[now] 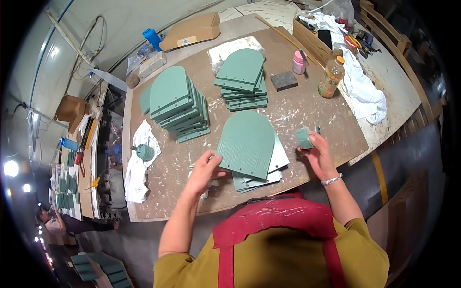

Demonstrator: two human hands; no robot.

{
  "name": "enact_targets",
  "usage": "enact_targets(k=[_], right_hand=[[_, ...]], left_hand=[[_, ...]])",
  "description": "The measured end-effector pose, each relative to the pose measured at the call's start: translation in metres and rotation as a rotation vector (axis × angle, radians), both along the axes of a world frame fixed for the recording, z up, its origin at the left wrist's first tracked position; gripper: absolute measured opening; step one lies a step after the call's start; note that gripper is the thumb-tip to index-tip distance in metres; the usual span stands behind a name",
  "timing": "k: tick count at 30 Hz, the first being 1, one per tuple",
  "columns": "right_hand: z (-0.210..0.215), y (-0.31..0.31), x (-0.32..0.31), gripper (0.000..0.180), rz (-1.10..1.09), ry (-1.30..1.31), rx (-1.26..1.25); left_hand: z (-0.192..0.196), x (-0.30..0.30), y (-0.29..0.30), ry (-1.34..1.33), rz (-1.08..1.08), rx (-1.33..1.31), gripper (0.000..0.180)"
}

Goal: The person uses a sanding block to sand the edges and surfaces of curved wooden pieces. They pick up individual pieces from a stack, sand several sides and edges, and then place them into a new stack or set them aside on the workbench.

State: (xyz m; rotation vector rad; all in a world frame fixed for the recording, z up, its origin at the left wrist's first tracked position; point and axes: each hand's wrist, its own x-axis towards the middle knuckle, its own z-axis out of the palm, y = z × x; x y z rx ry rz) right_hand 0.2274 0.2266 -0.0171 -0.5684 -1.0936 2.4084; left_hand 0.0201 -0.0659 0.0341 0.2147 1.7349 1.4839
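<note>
A green panel with a rounded top and small holes along its straight edge lies in front of me. My left hand pinches its lower left edge, thumb on top. Under it, a few more panels, one with a pale face, stick out to the right and toward me. To the right of the panel, my right hand is closed around a small green block, held apart from the panel. Whether the block is a sponge or something harder, I cannot tell.
Two stacks of green panels stand farther back. A white rag with a small green pot lies left. Beyond my right hand are a dark block, a pink bottle and a drink bottle. Another person is far left.
</note>
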Motion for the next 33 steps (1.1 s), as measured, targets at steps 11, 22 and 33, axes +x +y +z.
enact_targets(k=[11,22,33], right_hand=[[-0.039,0.030,-0.018,0.032,-0.036,0.065,-0.172],[-0.023,0.041,-0.034,0.028,-0.010,-0.053,-0.115],[-0.040,0.045,-0.030,0.029,0.024,-0.085,-0.191]], left_hand=[[0.049,-0.036,0.018,0.021,0.139,0.177,0.022],[0.094,-0.178,0.188,1.041,0.215,0.094,0.024],[-0.008,-0.236,0.209,0.358,0.359,0.039,0.037]])
